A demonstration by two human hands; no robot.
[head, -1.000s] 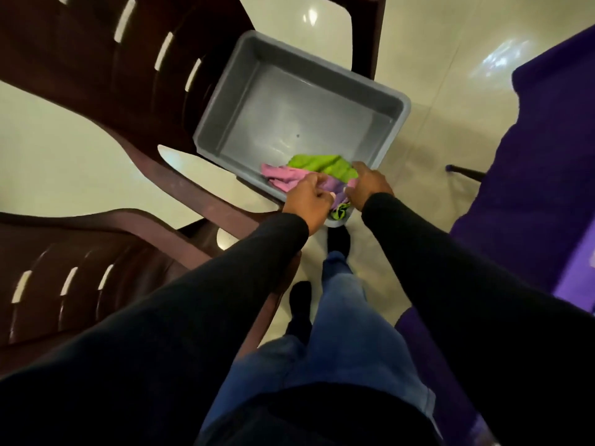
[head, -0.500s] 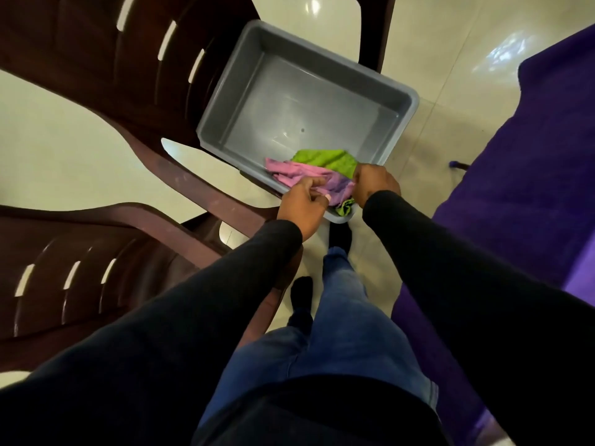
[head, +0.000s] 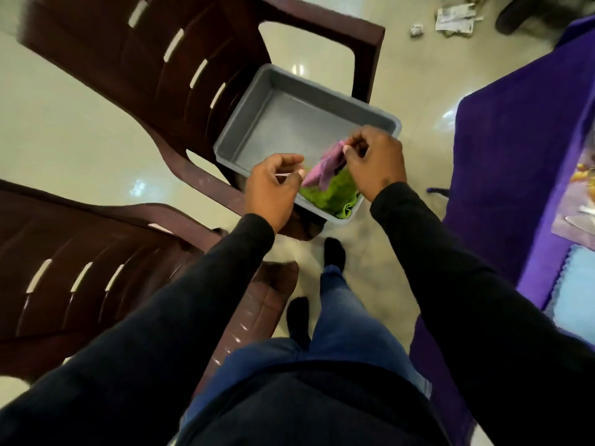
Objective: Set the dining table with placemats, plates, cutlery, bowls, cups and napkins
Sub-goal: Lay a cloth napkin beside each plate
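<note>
We are pinching a pink napkin [head: 323,169] between our two hands, just above the frame's centre: our right hand [head: 376,164] is gripping its upper end with curled fingers, and our left hand [head: 273,188] is pinching its lower end. The hands are holding apart, the cloth stretching between them. Under it a green napkin [head: 331,196] is lying in the near corner of a grey plastic tub [head: 257,101], which is sitting on the seat of a brown plastic chair [head: 145,59]. A purple-covered table [head: 515,156] is filling the right edge.
</note>
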